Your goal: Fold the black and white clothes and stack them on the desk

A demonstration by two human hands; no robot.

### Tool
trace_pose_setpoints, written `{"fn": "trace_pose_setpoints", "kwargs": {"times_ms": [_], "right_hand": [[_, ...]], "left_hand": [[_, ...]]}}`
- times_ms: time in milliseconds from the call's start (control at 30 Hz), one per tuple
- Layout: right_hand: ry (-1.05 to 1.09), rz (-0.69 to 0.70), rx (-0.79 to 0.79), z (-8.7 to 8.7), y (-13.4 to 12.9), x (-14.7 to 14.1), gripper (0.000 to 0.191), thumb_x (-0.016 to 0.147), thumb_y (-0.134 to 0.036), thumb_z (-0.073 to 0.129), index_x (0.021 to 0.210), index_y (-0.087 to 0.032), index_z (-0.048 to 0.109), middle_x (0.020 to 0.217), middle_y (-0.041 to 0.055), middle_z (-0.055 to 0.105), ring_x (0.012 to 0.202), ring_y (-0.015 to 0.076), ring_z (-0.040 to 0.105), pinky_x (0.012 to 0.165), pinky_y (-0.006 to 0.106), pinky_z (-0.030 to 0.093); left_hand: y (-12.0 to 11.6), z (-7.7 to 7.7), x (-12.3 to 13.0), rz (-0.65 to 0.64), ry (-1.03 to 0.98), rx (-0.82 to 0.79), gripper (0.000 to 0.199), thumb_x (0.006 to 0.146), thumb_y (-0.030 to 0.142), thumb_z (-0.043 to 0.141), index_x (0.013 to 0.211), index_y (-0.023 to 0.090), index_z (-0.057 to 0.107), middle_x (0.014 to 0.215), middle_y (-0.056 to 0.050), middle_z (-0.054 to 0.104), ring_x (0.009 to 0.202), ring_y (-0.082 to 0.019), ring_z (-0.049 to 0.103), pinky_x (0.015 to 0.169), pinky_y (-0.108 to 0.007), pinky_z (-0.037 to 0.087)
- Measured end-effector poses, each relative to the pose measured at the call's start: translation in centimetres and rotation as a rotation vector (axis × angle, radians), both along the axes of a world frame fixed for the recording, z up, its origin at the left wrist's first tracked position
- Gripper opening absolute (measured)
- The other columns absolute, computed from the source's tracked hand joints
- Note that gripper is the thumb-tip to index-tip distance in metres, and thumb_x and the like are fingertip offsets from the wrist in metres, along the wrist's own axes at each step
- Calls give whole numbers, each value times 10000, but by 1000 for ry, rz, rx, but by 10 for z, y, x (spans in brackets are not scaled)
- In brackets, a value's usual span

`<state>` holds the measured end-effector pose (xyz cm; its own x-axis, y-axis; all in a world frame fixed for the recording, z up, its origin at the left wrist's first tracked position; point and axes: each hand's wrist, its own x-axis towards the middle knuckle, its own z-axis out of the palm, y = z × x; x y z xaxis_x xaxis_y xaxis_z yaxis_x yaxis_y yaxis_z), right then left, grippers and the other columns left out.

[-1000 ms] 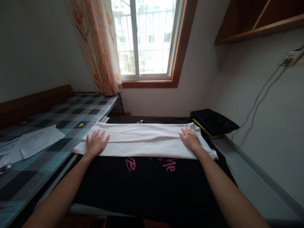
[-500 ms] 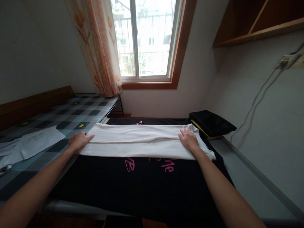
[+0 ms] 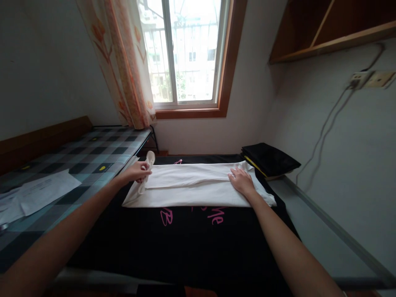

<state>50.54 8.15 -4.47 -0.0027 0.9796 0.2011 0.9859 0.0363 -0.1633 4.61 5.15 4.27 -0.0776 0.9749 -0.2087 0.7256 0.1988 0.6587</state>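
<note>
A white garment [image 3: 185,194], folded into a long strip, lies across a black cloth [image 3: 192,247] with pink lettering. At its left end my left hand [image 3: 139,172] pinches the edge between thumb and fingers. That edge is raised and curls inward over the strip. My right hand [image 3: 243,181] rests flat near the strip's right end, fingers stretched out over the fabric. Layered, uneven edges show beyond it on the right. The exact kind of garment cannot be made out.
To the left is a checked mattress [image 3: 114,148] with white papers [image 3: 46,194] on it. A folded black item [image 3: 269,159] with a yellow edge sits at the back right. Ahead are a window [image 3: 185,53] and a curtain [image 3: 123,62]; a cable [image 3: 324,128] hangs on the right wall.
My left hand has moved right and lifted the garment's left end, turning it inward. My right hand stays flat on the right part. The view has shifted slightly.
</note>
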Motion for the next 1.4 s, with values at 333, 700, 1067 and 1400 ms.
{"fn": "trace_pose_setpoints", "kwargs": {"times_ms": [333, 700, 1067, 1400], "right_hand": [[17, -14, -7, 0, 0, 1, 496, 957, -396, 359, 1353, -166, 550, 1470, 129, 456, 1361, 277, 381, 1103, 408, 277], [22, -9, -5, -1, 1, 1, 492, 954, -388, 363, 1349, -163, 552, 1469, 132, 457, 1362, 278, 380, 1102, 416, 279], [32, -9, -9, -1, 1, 1, 500, 953, -394, 360, 1349, -157, 552, 1478, 139, 443, 1368, 285, 374, 1106, 417, 272], [31, -12, -11, -3, 2, 1, 500, 955, -399, 358, 1355, -164, 546, 1479, 132, 443, 1366, 281, 374, 1104, 416, 274]], "left_hand": [[-10, -31, 70, -89, 711, 123, 253, 787, 383, 526, 873, 182, 652, 933, -115, 708, 897, -263, 667, 674, -287, 446], [-5, -44, 91, -80, 697, 186, 275, 817, 361, 491, 890, 184, 688, 911, -120, 718, 859, -269, 673, 678, -311, 442], [-8, -39, 97, -137, 822, 134, 365, 833, 386, 473, 957, 147, 718, 962, -183, 715, 931, -318, 672, 727, -355, 451], [-3, -41, 111, -175, 787, 161, 370, 899, 277, 381, 1011, 132, 702, 981, -198, 704, 969, -302, 669, 739, -343, 454]]}}
